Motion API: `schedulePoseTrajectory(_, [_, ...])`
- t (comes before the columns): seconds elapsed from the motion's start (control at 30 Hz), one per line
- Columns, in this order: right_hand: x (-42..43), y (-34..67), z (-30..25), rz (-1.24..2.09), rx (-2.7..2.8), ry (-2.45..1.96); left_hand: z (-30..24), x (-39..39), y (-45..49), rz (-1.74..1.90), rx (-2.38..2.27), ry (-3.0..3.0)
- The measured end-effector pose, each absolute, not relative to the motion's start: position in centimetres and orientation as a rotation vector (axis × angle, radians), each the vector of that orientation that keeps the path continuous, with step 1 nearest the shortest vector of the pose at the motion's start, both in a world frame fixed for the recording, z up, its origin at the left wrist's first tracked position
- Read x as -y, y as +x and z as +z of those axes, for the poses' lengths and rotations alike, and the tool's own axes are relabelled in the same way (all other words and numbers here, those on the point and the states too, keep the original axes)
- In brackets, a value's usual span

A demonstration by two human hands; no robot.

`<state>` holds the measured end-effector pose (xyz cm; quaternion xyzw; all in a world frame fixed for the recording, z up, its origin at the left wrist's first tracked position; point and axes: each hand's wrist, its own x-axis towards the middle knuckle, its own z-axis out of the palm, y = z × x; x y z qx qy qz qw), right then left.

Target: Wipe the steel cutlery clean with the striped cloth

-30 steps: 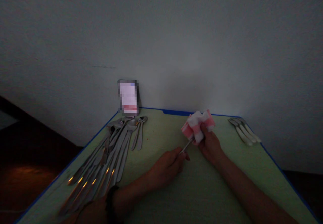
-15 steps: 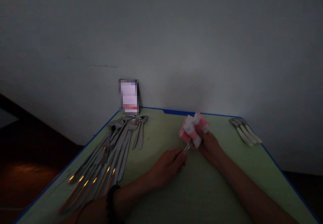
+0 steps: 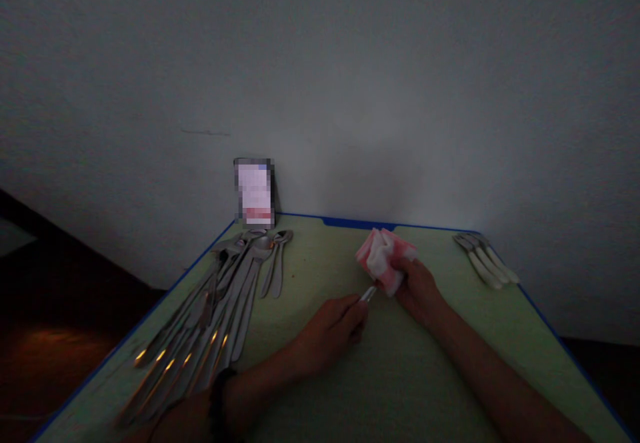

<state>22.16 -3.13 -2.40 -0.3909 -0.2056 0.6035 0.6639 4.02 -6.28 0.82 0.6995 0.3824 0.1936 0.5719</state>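
Observation:
My left hand is closed around a piece of metal cutlery. Only a short shiny stretch of it shows; its far end is hidden in the cloth, so I cannot tell which kind it is. A pink and white cloth, bunched up, is gripped in my right hand and covers that end. Both hands are above the middle of the table, close together.
A pile of spoons, forks and other cutlery spreads along the table's left side, with small spoons beside it. Several light-handled forks lie at the far right. A phone leans against the wall behind the blue-edged table.
The cloth has shifted and folded differently around the cutlery's end, its top now lower. Less of the metal shows between my hands. The cutlery on the table has not moved.

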Motion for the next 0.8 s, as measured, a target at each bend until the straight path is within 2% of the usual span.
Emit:
schedulePoseTrajectory(0.3, [3.23, 22.14, -1.89, 1.381, 0.569, -0.814, 0.29, 6.09, 4.06, 0.5, -0.949, 1.662])
schedulePoseTrajectory(0.6, [2.78, 21.79, -1.73, 1.258, 0.291, -0.721, 0.61, 6.24, 3.89, 0.441, -0.952, 1.728])
schedulePoseTrajectory(0.8, [3.33, 22.11, -1.65, 1.319, 0.503, -0.799, 0.68, 6.28, 3.8, 0.414, -0.958, 1.73])
